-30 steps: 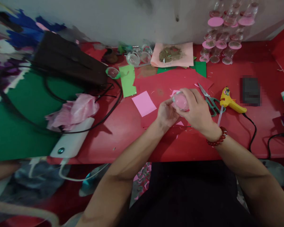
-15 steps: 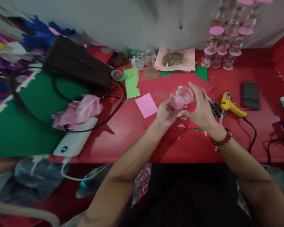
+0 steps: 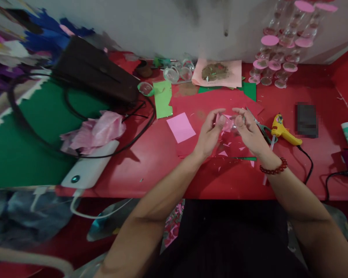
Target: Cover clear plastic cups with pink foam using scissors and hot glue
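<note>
Between both hands, over the red sheets [image 3: 188,102], lies a small clear plastic hourglass shape [image 3: 227,123] with a pink disc at its left end. My left hand [image 3: 210,131] grips the pink end between thumb and fingers. On the other side, my right hand [image 3: 248,129] pinches the clear end, and its fingers cover part of it. A pink paper square [image 3: 181,127] lies left of my left hand. Pink paper scraps [image 3: 222,153] are scattered below the hands. Scissors [image 3: 263,129] rest just right of my right hand.
Beyond the scissors are a yellow glue gun [image 3: 285,130] and a blurred dark object [image 3: 306,119]. Similar hourglass shapes [image 3: 268,63] stand stacked at the back right. Clear cups [image 3: 171,74], sand on pink paper [image 3: 195,79], a dark box [image 3: 95,73] and a white power bank [image 3: 89,170] also surround the workspace.
The plastic piece has turned from standing tilted, its clear round end facing up, to lying sideways between the hands. My right hand has closed onto its clear end.
</note>
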Motion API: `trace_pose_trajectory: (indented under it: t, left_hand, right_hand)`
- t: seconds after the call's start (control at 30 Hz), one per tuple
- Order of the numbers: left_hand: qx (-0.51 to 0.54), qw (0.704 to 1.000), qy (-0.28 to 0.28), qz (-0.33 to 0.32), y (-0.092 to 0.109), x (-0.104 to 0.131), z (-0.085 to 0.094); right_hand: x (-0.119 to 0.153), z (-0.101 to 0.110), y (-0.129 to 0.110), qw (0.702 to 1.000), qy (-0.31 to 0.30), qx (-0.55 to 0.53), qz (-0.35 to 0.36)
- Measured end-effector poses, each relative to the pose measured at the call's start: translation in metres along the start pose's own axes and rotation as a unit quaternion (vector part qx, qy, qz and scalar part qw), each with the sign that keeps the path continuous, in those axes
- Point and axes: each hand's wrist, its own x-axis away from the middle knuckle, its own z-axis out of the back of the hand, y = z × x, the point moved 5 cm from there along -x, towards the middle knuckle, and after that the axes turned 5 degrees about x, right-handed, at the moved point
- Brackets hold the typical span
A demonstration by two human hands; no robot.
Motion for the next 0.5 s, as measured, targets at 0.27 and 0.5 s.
trace_pose_trajectory:
  t: [0.27, 0.5]
  left_hand:
    - [0.002, 1.0, -0.001, -0.024, -0.005, 0.011, -0.009]
    - [0.031, 0.998, 0.033, 0.048, -0.016, 0.01, -0.005]
  right_hand:
    - [0.006, -0.02, 0.01, 0.998, -0.008, -0.049, -0.031]
    - [0.006, -0.02, 0.012, 0.993, 0.033, 0.102, 0.043]
